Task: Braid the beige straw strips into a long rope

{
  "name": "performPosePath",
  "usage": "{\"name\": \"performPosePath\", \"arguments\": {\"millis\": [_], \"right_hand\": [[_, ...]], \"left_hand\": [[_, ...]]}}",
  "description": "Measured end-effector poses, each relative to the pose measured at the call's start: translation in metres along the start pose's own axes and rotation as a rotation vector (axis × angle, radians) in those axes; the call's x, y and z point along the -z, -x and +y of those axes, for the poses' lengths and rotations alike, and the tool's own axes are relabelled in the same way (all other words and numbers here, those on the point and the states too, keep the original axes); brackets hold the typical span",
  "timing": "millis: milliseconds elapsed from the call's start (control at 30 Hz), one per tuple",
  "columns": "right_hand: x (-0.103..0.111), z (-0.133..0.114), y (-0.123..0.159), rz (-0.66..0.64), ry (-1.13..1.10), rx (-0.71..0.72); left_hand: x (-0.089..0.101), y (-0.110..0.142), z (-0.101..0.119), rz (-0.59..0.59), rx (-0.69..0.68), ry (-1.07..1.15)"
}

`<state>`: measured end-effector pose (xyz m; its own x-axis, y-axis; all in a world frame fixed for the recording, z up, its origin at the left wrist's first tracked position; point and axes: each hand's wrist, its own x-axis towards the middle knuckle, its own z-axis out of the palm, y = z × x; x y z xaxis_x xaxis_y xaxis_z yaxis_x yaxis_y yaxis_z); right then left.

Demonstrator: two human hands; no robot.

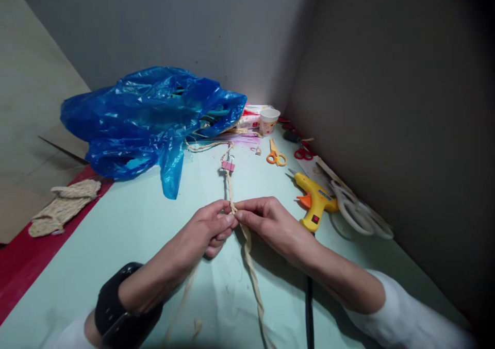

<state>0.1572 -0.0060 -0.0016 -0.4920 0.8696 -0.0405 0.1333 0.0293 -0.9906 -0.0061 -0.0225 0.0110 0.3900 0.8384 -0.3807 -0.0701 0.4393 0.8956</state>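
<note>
A pale braided cord (229,184) runs toward me from a pink binder clip (228,166) on the table. My left hand (212,228) pinches the cord's near end between thumb and fingers. Close against it, my right hand (263,217) also grips the cord with thumb and forefinger. Below the hands a loose twisted strand (253,282) trails down toward the near edge. Another, blurred strand (187,292) hangs on the left, partly behind my left wrist.
A large blue plastic bag (147,117) lies at the back left, beside a woven piece (64,207). Orange-handled scissors (275,154), a paper cup (269,121) and a yellow glue gun (315,199) are to the right. White coiled cord (358,212) lies along the right wall.
</note>
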Motion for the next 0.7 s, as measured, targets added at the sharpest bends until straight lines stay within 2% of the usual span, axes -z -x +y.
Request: {"name": "performPosePath", "arguments": {"millis": [100, 200, 367, 600, 700], "right_hand": [[0.0, -0.002, 0.002, 0.044, 0.176, 0.017], [0.0, -0.004, 0.007, 0.1, 0.238, 0.023], [-0.001, -0.009, 0.011, 0.09, 0.409, 0.072], [-0.004, -0.018, 0.013, 0.136, 0.936, 0.015], [-0.005, -0.018, 0.021, 0.178, 1.143, 0.135]], "left_hand": [[-0.002, -0.001, -0.001, 0.078, -0.029, -0.062], [-0.004, -0.002, -0.003, 0.141, -0.061, -0.181], [-0.005, -0.001, -0.003, 0.193, -0.164, -0.362], [-0.008, -0.003, -0.004, 0.246, -0.152, -0.36], [-0.01, -0.002, -0.004, 0.304, -0.144, -0.395]]}}
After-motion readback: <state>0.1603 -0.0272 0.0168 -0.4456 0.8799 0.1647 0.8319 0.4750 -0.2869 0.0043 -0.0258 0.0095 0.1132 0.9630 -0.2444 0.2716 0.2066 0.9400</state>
